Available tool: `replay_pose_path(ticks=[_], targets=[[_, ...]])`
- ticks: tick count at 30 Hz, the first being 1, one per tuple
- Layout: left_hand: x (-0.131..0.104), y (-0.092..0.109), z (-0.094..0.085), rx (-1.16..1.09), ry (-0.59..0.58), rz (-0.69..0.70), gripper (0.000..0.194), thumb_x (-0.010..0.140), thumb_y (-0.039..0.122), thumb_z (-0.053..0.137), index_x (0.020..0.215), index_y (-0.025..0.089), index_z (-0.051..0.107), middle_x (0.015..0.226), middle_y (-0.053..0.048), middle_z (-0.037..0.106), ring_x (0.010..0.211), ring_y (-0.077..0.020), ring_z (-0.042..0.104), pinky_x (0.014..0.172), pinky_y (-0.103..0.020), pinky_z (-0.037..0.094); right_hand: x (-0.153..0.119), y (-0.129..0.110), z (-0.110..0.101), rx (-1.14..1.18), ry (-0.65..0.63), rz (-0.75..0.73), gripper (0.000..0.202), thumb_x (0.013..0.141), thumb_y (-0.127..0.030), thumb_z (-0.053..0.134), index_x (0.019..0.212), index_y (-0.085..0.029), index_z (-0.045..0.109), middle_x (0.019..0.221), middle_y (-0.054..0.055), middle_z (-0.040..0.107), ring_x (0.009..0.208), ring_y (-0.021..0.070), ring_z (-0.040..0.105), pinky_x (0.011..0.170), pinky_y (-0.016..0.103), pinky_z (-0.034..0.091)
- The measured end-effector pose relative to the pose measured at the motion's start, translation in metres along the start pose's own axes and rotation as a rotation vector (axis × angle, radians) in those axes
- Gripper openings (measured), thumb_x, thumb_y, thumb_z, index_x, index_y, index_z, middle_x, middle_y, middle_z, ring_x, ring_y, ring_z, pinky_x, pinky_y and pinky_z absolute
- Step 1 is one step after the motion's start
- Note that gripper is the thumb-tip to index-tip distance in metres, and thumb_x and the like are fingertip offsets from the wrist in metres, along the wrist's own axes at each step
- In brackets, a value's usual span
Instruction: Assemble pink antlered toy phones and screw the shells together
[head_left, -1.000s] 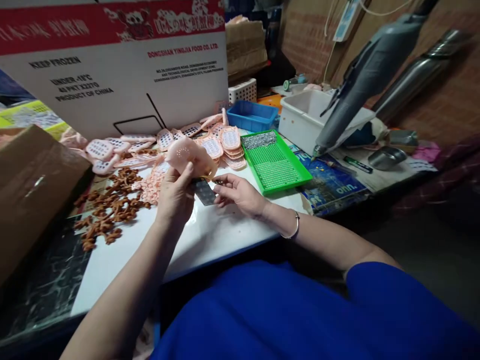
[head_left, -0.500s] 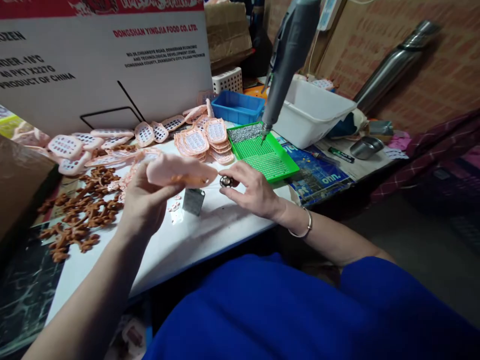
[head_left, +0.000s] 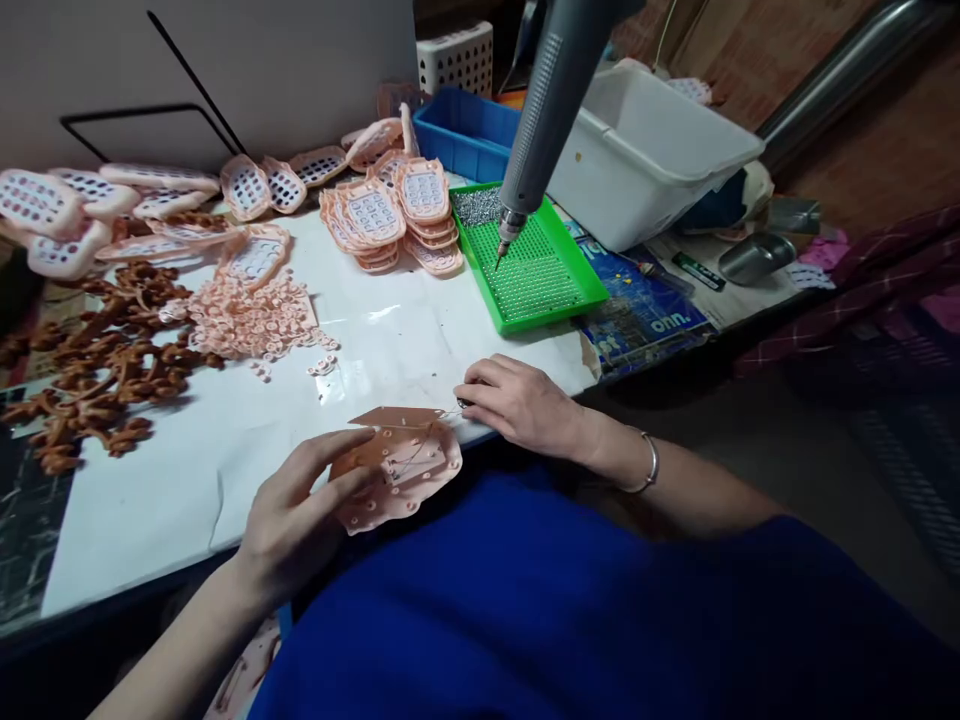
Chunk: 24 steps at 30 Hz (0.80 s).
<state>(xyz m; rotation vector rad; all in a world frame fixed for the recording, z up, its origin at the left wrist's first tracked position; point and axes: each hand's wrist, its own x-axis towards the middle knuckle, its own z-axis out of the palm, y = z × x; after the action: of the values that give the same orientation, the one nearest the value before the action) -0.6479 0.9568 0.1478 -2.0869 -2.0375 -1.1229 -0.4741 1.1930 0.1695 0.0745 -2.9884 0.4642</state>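
My left hand (head_left: 296, 500) grips a pink plastic shell (head_left: 420, 490) at the table's front edge, its inner side with small round posts facing up. A thin brown board (head_left: 397, 416) stands tilted along the shell's far edge, and thin wires cross the shell. My right hand (head_left: 517, 405) is closed around a small dark round part, mostly hidden by the fingers; a thin wire runs from it towards the board. Beyond my hands a grey electric screwdriver (head_left: 532, 130) hangs tip down over a green tray (head_left: 551, 310) of screws.
Pink shell parts (head_left: 375, 215) lie stacked at the back. Small pink pieces (head_left: 247, 315) and brown branching parts (head_left: 127, 370) are heaped at left. Behind the tray stand a blue bin (head_left: 469, 130) and a white tub (head_left: 600, 190). A metal cup (head_left: 756, 258) is at right.
Both hands have come down and closer to my body. The shell has been turned from edge-on to inner side up, and its board now shows. The view has tilted downward.
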Motion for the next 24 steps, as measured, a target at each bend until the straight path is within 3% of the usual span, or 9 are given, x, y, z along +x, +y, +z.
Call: replay_pose_path(ticks=[6, 10, 14, 17, 19, 22, 24], targets=[[-0.017, -0.003, 0.001, -0.059, -0.007, -0.020, 0.031, 0.089, 0.007, 0.054, 0.112, 0.023, 0.066, 0.116, -0.011, 0.069, 0.097, -0.0216, 0.071, 0.075, -0.030, 0.060, -0.001, 0.011, 0.002, 0.217, -0.003, 0.090, 0.023, 0.100, -0.026, 0.050, 0.098, -0.013, 0.069, 0.091, 0.008, 0.065, 0.085, 0.0174, 0.059, 0.080, 0.032, 0.051], [-0.007, -0.007, -0.009, 0.057, -0.003, 0.041, 0.037, 0.092, 0.008, 0.051, 0.121, 0.027, 0.063, 0.111, -0.009, 0.069, 0.093, -0.0219, 0.070, 0.070, -0.031, 0.056, 0.013, 0.010, -0.005, 0.257, 0.126, 0.135, 0.021, 0.100, -0.023, 0.049, 0.095, -0.012, 0.066, 0.089, 0.007, 0.063, 0.084, 0.0164, 0.059, 0.078, 0.030, 0.048], [0.022, -0.004, -0.012, 0.298, 0.052, 0.143, 0.028, 0.089, 0.005, 0.054, 0.103, 0.025, 0.068, 0.079, -0.002, 0.066, 0.064, -0.0151, 0.060, 0.052, -0.026, 0.037, 0.039, 0.002, -0.017, 0.182, 0.268, 0.133, 0.020, 0.100, -0.024, 0.049, 0.093, -0.013, 0.064, 0.089, 0.007, 0.062, 0.082, 0.0161, 0.057, 0.077, 0.029, 0.045], [0.040, 0.010, -0.003, 0.540, -0.001, 0.077, 0.020, 0.090, 0.010, 0.054, 0.079, 0.020, 0.067, 0.064, -0.003, 0.056, 0.055, -0.0165, 0.050, 0.048, -0.030, 0.028, 0.050, -0.005, -0.020, 0.148, 0.270, 0.140, 0.019, 0.099, -0.025, 0.049, 0.090, -0.013, 0.062, 0.088, 0.006, 0.059, 0.076, 0.0154, 0.052, 0.074, 0.028, 0.043], [0.045, 0.022, 0.006, 0.607, -0.059, 0.022, 0.021, 0.091, 0.015, 0.053, 0.074, 0.020, 0.066, 0.062, -0.003, 0.054, 0.054, -0.0187, 0.050, 0.047, -0.032, 0.028, 0.051, -0.007, -0.017, 0.174, 0.238, 0.164, 0.018, 0.097, -0.024, 0.051, 0.088, -0.014, 0.061, 0.085, 0.006, 0.058, 0.074, 0.0150, 0.051, 0.073, 0.028, 0.043], [0.043, 0.030, 0.011, 0.432, -0.082, -0.046, 0.016, 0.092, 0.029, 0.058, 0.090, 0.017, 0.069, 0.069, -0.005, 0.059, 0.058, -0.0200, 0.055, 0.047, -0.032, 0.031, 0.043, -0.008, -0.010, 0.289, 0.197, 0.228, 0.014, 0.094, -0.021, 0.055, 0.084, -0.013, 0.061, 0.083, 0.004, 0.058, 0.072, 0.0135, 0.050, 0.072, 0.027, 0.042], [0.039, 0.023, 0.009, 0.239, -0.084, -0.053, 0.024, 0.091, 0.035, 0.061, 0.103, 0.016, 0.067, 0.077, -0.006, 0.064, 0.064, -0.0196, 0.059, 0.051, -0.030, 0.037, 0.036, -0.008, -0.006, 0.414, 0.180, 0.306, 0.012, 0.091, -0.020, 0.059, 0.081, -0.013, 0.062, 0.082, 0.003, 0.059, 0.072, 0.0120, 0.051, 0.072, 0.026, 0.042]])
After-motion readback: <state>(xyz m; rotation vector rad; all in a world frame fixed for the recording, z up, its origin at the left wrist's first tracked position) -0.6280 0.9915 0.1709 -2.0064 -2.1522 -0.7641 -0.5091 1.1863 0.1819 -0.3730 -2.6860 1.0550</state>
